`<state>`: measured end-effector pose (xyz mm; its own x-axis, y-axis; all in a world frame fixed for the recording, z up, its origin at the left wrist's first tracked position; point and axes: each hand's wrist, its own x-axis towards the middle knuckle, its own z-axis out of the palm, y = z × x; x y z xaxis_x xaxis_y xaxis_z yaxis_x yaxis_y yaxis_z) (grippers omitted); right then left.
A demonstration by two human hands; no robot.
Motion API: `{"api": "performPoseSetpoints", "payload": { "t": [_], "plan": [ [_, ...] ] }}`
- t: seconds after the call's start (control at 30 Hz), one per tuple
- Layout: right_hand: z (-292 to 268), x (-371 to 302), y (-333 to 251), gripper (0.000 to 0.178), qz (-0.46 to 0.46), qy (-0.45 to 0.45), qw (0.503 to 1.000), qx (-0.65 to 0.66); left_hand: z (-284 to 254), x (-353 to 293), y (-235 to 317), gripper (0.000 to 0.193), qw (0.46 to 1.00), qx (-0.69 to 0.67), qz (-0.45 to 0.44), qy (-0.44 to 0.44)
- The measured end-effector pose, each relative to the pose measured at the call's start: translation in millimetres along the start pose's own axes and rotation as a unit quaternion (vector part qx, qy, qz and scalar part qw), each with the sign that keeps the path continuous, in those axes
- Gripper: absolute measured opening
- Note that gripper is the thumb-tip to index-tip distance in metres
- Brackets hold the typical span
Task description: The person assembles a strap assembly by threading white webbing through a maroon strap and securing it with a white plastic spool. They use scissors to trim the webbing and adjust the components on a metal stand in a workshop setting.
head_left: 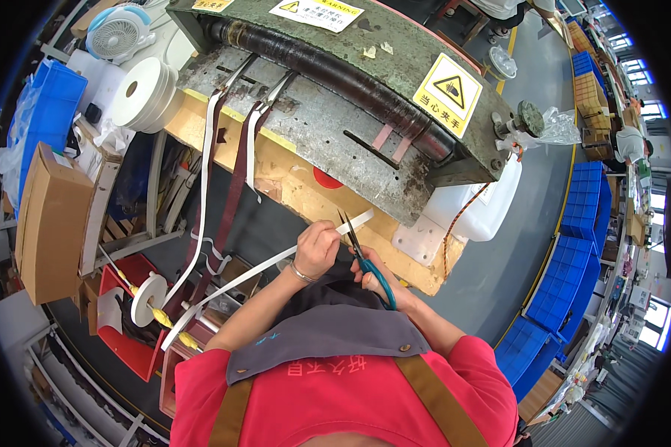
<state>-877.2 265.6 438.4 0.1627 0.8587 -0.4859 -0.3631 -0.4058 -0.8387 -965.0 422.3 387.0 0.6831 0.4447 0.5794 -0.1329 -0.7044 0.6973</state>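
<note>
My left hand (317, 249) pinches a narrow white strip (359, 220) near its end, a short length of it sticking out past my fingers. From there the strip runs down to the lower left, toward a white reel (150, 299). In my right hand (399, 290) is a pair of scissors (375, 273) with teal handles and dark blades. The blades point up and away, close beside the strip; I cannot tell whether they touch it. Both hands are just in front of the near wooden edge (306, 195) of a machine bed.
Ahead stands a green-grey machine with a dark roller (306, 63) and warning labels (449, 91). White and maroon strips (235, 167) hang from its left side. White spools (143, 93), a cardboard box (61, 223) and a red bin (119, 335) are left; blue crates (563, 272) line the right.
</note>
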Motion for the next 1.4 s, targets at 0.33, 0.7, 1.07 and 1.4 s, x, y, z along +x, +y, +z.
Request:
{"api": "performPoseSetpoints", "payload": {
  "t": [0.33, 0.7, 1.07, 1.4],
  "plan": [
    [-2.6, -0.3, 1.7, 0.054, 0.031, 0.087, 0.995, -0.023, 7.4, -3.1, -3.8, 0.016, 0.999, 0.008, -0.027, -0.041],
    [-25.4, -6.4, -3.9, 0.039, -0.099, 0.178, 0.798, -0.567, -17.2, -19.9, -20.7, 0.010, 0.878, -0.220, -0.417, 0.081],
    [-54.5, -22.7, -2.7, 0.046, -0.054, 0.244, 0.726, -0.640, -48.5, -43.5, -28.5, 0.008, 0.798, -0.332, -0.501, 0.043],
    [-62.6, 44.9, 7.8, 0.017, -0.170, 0.305, 0.644, -0.681, -71.0, -48.8, -20.6, 0.008, 0.793, -0.348, -0.498, 0.049]
  ]
}}
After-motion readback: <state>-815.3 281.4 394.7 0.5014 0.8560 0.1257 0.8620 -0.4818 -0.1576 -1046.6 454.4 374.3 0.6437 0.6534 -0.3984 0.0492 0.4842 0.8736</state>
